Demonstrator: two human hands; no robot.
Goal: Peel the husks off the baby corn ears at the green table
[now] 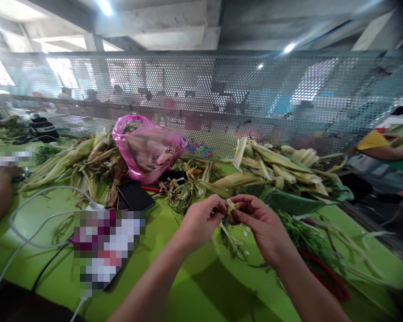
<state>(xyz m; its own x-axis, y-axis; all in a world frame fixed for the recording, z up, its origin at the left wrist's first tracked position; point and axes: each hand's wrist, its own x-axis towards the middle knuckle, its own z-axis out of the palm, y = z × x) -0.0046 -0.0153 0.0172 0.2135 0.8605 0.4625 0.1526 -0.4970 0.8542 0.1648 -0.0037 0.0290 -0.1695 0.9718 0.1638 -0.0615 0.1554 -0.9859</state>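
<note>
At centre frame the left hand [201, 220] and right hand [260, 223] pinch a small husk piece [231, 206] between closed fingertips above the green worktop [188, 290], with a black phone [135, 195] and pink bag [147, 150] left of centre, and a green basket [290, 203] heaped with pale leafy husks [278, 165] behind.

A green desk [195, 290] runs beneath a perforated metal screen [221, 89]. Overhead, grey concrete beams [161, 22] carry bright ceiling lights [105, 6]; daylight glows through windows [0, 71] at left.
</note>
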